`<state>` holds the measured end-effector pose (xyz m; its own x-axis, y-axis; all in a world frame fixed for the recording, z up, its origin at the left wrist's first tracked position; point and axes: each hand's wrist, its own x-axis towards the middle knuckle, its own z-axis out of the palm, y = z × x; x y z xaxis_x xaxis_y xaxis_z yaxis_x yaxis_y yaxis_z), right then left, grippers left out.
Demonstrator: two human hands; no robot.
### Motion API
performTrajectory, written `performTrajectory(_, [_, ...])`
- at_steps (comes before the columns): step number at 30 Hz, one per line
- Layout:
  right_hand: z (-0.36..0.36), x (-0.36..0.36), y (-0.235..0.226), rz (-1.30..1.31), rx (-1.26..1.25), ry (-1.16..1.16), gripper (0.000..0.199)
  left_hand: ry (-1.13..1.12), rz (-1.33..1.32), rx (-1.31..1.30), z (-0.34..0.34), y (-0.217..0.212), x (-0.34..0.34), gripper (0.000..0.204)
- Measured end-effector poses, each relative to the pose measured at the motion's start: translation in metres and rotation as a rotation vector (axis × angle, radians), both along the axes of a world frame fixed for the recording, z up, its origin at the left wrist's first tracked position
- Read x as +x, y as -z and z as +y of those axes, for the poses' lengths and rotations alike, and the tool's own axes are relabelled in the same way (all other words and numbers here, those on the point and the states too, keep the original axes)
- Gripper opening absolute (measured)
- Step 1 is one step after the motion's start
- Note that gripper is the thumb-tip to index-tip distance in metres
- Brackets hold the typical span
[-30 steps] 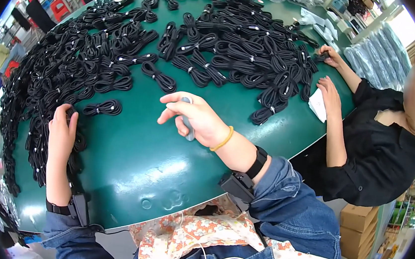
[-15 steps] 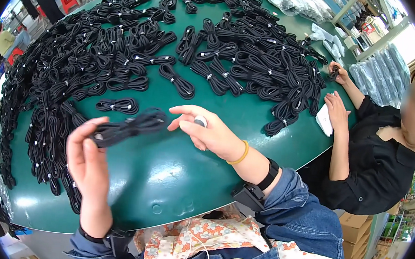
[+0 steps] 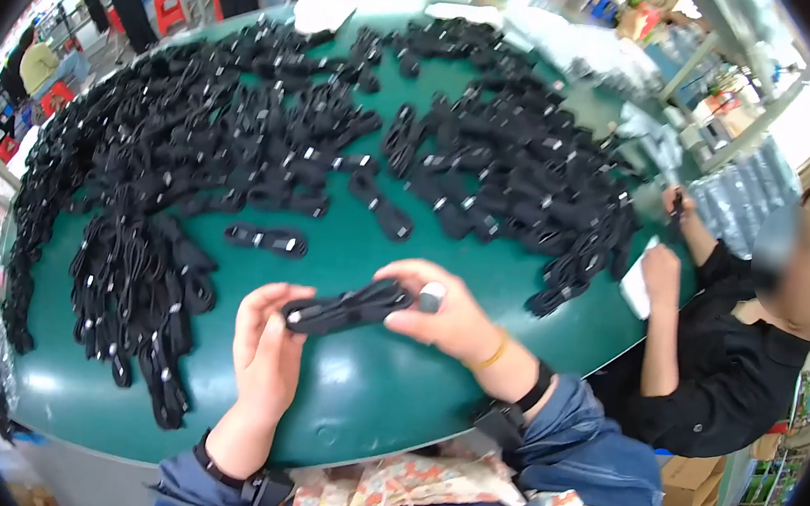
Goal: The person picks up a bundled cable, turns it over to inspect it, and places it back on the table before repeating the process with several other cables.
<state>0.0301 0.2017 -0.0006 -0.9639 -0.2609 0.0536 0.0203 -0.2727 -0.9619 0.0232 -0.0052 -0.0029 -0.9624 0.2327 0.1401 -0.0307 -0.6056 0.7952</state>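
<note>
- Together, left hand (image 3: 265,337) and right hand (image 3: 448,316) pinch one flat black coiled cable bundle (image 3: 346,308), fingers closed around its ends, above the counter.
- Glossy green counter (image 3: 362,395); matching bundles heaped from nine to two o'clock (image 3: 240,140).

The black cable bundle (image 3: 349,308) is a flat coil of thin cord, tied with small light bands near its ends. It is lifted above the green table, lying almost level and a little tilted, its left end between the left hand's fingers and its right end in the right hand
</note>
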Motion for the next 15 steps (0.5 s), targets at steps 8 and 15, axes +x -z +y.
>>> performTrajectory(8, [-0.006,0.004,0.003,-0.014,0.061,-0.084,0.035,0.091,-0.02,-0.144,-0.005,0.013,0.008,0.042])
performTrajectory(15, [0.0,0.004,0.012,0.039,0.158,-0.112,0.039,0.018,0.072,-0.314,0.001,0.006,0.014,0.034])
